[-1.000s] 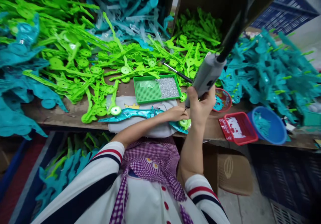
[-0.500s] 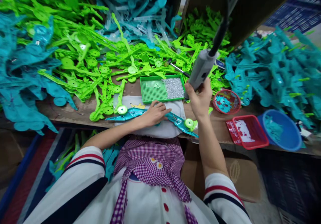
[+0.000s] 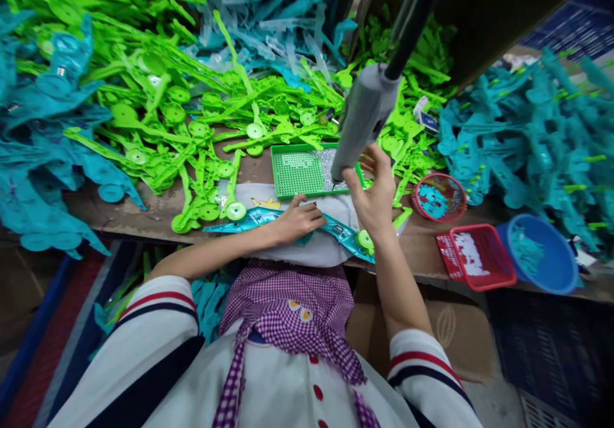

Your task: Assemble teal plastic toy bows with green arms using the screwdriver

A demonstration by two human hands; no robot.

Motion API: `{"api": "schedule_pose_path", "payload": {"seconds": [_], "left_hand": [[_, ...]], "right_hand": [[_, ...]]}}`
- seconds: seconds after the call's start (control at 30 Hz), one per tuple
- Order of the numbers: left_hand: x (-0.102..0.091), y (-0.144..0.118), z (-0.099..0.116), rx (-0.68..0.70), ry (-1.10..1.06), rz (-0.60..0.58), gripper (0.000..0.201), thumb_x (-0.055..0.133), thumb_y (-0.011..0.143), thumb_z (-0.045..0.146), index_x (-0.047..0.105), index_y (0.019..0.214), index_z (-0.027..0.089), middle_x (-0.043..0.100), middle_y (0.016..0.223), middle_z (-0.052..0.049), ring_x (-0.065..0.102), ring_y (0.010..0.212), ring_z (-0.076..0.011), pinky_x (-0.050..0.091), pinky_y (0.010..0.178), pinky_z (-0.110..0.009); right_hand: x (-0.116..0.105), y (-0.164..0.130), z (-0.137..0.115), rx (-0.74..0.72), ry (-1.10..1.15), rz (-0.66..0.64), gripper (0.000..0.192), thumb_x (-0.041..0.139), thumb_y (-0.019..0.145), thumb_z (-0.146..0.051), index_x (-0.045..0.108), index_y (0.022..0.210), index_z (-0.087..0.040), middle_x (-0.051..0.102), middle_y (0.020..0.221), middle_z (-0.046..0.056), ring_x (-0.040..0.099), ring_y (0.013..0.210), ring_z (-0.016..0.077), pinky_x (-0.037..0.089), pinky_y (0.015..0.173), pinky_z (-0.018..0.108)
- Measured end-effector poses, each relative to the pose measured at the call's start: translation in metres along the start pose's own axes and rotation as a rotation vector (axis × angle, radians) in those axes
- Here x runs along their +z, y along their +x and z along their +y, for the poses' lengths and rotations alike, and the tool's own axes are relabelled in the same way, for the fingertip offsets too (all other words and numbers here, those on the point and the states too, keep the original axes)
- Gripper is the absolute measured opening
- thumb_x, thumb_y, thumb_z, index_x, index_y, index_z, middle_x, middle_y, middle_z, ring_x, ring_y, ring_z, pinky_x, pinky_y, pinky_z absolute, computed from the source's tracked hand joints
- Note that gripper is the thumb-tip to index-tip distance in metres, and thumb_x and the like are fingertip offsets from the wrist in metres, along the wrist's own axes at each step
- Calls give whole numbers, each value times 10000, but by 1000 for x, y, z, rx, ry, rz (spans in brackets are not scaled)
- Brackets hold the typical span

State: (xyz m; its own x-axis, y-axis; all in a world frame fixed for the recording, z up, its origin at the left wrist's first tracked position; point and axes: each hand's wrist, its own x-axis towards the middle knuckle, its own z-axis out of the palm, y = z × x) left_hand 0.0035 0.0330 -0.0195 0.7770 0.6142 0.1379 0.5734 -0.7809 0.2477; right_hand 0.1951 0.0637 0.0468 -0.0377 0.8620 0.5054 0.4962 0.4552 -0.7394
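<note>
My right hand (image 3: 373, 191) is wrapped around a grey electric screwdriver (image 3: 362, 111), held tilted, with its lower end over the small silver screws (image 3: 328, 159) in the right part of a green tray (image 3: 296, 167). My left hand (image 3: 300, 218) grips the middle of a long teal plastic part (image 3: 256, 219), its fingers bent over it and pressing it onto a pale cloth (image 3: 330, 249). A green round-ended piece (image 3: 236, 210) lies by the teal part's left side, and another green disc (image 3: 365, 241) is at its right end, partly behind my right wrist.
Heaps of green plastic pieces (image 3: 158, 108) and teal parts (image 3: 52, 134) cover the bench's back and left. More teal parts (image 3: 518, 140) pile up on the right. Nearby stand a round red basket (image 3: 464, 204), a red square basket (image 3: 506, 268) and a blue bowl (image 3: 566, 268).
My right hand has moved the electric screwdriver left and tipped it, bringing its lower end over the screws in the green tray. My left hand stays on the teal plastic part.
</note>
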Motion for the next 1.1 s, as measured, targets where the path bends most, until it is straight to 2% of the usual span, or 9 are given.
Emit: {"api": "schedule_pose_path", "payload": {"seconds": [0.07, 0.1, 0.17, 0.27, 0.37, 0.5, 0.7, 0.9, 1.1], "left_hand": [[1, -7, -6, 45, 4, 21, 335, 372, 1045, 161, 690, 1126, 231, 756, 1037, -71, 619, 1023, -199, 389, 909, -374], [1, -9, -8, 79, 13, 35, 352, 356, 1051, 163, 690, 1142, 228, 760, 1044, -73, 630, 1002, -190, 416, 853, -352], [4, -11, -12, 160, 35, 87, 366, 347, 1051, 148, 690, 1162, 211, 765, 1045, -80, 655, 925, -175, 452, 753, -322], [9, -9, -16, 296, 89, 226, 346, 379, 1028, 101, 703, 1125, 174, 772, 980, -85, 683, 829, -161, 506, 705, -306], [11, -9, -19, 404, 151, 341, 315, 413, 1008, 70, 711, 1072, 147, 775, 961, -86, 708, 855, -158, 559, 753, -308], [12, -13, -25, 381, 82, 288, 292, 431, 1019, 103, 708, 1088, 167, 773, 1012, -88, 714, 874, -150, 584, 761, -299], [15, -15, -36, 216, -103, 264, 254, 475, 1030, 204, 728, 1026, 175, 730, 1164, -124, 662, 1075, -208, 549, 899, -379], [12, -13, -50, 101, -259, 114, 180, 593, 983, 279, 745, 935, 196, 729, 938, -61, 638, 887, -174, 502, 826, -314], [7, -11, -51, 179, -80, 101, 240, 510, 1018, 274, 727, 947, 199, 718, 1012, -82, 593, 924, -190, 442, 791, -325]], "right_hand": [[-2, -16, 9, 45, -79, -46, 360, 562, 949, -482, 619, 1224, -256, 695, 1153, 92, 676, 1020, 231, 558, 922, 451], [-2, -23, 15, 63, -116, -128, 313, 530, 969, -447, 651, 1175, -244, 710, 1092, 91, 681, 978, 228, 562, 898, 445], [4, -35, 26, 52, -160, -389, 282, 470, 996, -352, 688, 1134, -238, 716, 1071, 93, 678, 981, 231, 557, 897, 441], [19, -41, 40, -49, -145, -750, 378, 400, 987, -193, 661, 1254, -253, 660, 1268, 103, 623, 1163, 232, 517, 997, 433], [32, -37, 49, -78, -148, -864, 382, 432, 974, -170, 637, 1290, -239, 662, 1243, 99, 607, 1157, 228, 498, 997, 414], [35, -31, 56, -35, -147, -870, 189, 535, 971, -263, 703, 1048, -221, 695, 982, 71, 622, 968, 217, 494, 879, 372], [16, -33, 64, 33, -153, -777, 151, 574, 957, -299, 691, 995, -212, 680, 941, 63, 616, 902, 207, 464, 824, 346], [1, -41, 71, 139, -140, -731, 189, 651, 906, -383, 682, 953, -203, 687, 909, 49, 600, 822, 190, 447, 758, 324], [10, -35, 59, 256, -122, -671, 171, 688, 861, -351, 664, 894, -185, 692, 848, 34, 552, 703, 154, 421, 682, 295]]}}
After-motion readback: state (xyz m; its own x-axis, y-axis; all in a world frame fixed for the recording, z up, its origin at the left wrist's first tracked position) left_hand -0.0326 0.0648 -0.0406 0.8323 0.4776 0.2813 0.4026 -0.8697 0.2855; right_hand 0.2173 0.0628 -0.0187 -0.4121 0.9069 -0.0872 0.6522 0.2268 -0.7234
